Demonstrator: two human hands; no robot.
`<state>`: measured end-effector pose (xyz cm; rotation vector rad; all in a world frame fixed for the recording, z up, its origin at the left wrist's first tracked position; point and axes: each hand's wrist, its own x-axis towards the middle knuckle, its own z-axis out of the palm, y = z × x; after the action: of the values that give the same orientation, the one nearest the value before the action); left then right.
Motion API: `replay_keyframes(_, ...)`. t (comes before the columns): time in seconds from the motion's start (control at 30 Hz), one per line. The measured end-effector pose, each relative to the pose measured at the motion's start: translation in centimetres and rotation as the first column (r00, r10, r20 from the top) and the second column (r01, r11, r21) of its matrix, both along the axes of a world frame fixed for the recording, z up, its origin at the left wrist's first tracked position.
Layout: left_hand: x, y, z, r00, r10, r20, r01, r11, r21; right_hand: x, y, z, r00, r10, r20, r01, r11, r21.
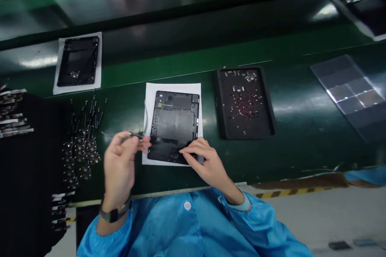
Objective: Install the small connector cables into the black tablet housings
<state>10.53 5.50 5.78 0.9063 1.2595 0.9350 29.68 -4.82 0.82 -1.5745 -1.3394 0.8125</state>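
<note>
A black tablet back shell lies on a white sheet on the green bench in front of me. My left hand is closed in a pinch on thin metal tweezers, whose tip points at the shell's lower left edge. My right hand rests on the shell's lower right corner, fingers curled and fingertips pressing a spot on its bottom edge. Whether anything small sits under those fingertips I cannot make out.
A black tray of tiny parts and red-marked pieces sits right of the shell. Another shell on white paper lies at far left. Several small loose components lie left of my hand. Film sheets lie at right.
</note>
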Motion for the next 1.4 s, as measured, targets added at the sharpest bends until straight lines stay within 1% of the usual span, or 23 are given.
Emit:
replay_keyframes(0.07,1.7,-1.8,-0.7,0.989,-0.096,-0.114,0.1,0.994,0.032,0.2,0.1,0.2,1.0,0.016,-0.011,-0.016,1.0,-0.014)
replay_keyframes(0.13,2.7,-3.4,-1.6,0.947,-0.147,-0.285,0.185,0.976,0.112,0.3,0.2,0.3,0.999,0.02,-0.028,-0.021,0.999,-0.028)
replay_keyframes(0.17,3.0,-4.0,-2.0,0.916,-0.162,-0.367,0.234,0.959,0.159,0.4,0.2,0.3,0.999,0.019,-0.035,-0.021,0.999,-0.032)
replay_keyframes(0.23,3.3,-4.9,-2.6,0.847,-0.216,-0.485,0.359,0.906,0.225,0.4,0.2,0.3,0.999,0.013,-0.034,-0.014,0.999,-0.031)
replay_keyframes(0.3,3.4,-5.2,-2.9,0.792,-0.284,-0.541,0.472,0.846,0.247,0.2,0.1,0.3,1.0,0.001,0.009,0.0,1.0,-0.027)
replay_keyframes(0.37,3.6,-5.2,-2.9,0.762,-0.336,-0.554,0.537,0.806,0.25,0.0,0.0,0.3,0.997,-0.005,0.08,0.006,1.0,-0.011)
replay_keyframes(0.5,4.1,-5.1,-2.8,0.735,-0.403,-0.545,0.588,0.779,0.217,-0.3,-0.2,0.4,0.974,0.005,0.228,-0.017,0.999,0.051)
replay_keyframes(0.63,4.4,-5.2,-2.9,0.716,-0.423,-0.555,0.593,0.788,0.164,-0.3,-0.4,0.4,0.936,0.01,0.353,-0.036,0.997,0.068)
replay_keyframes(0.77,4.5,-5.3,-3.0,0.731,-0.438,-0.522,0.567,0.816,0.109,-0.3,-0.5,0.4,0.911,0.024,0.411,-0.058,0.996,0.072)
replay_keyframes(0.9,4.6,-5.4,-3.1,0.743,-0.442,-0.502,0.546,0.835,0.073,-0.3,-0.6,0.6,0.904,0.033,0.426,-0.072,0.995,0.075)
replay_keyframes(1.0,4.6,-5.5,-3.2,0.738,-0.443,-0.51,0.55,0.832,0.073,-0.3,-0.6,1.0,0.925,0.045,0.377,-0.072,0.996,0.059)
replay_keyframes(1.13,4.2,-5.5,-3.4,0.717,-0.454,-0.528,0.593,0.796,0.122,0.0,-0.5,1.5,0.953,0.064,0.295,-0.065,0.998,-0.005)
replay_keyframes(1.2,3.8,-5.4,-3.2,0.733,-0.449,-0.511,0.596,0.785,0.166,0.3,-0.4,1.6,0.965,0.064,0.255,-0.059,0.998,-0.026)
replay_keyframes(1.23,3.5,-5.3,-3.0,0.754,-0.429,-0.498,0.581,0.789,0.2,0.4,-0.3,1.7,0.971,0.063,0.231,-0.056,0.998,-0.034)
replay_keyframes(1.3,3.0,-5.2,-2.2,0.812,-0.352,-0.465,0.516,0.805,0.292,0.6,-0.3,1.7,0.983,0.064,0.172,-0.055,0.997,-0.053)
replay_keyframes(1.4,2.6,-5.3,-0.2,0.914,-0.185,-0.362,0.343,0.829,0.442,0.9,-0.4,1.5,0.995,0.067,0.07,-0.062,0.995,-0.072)
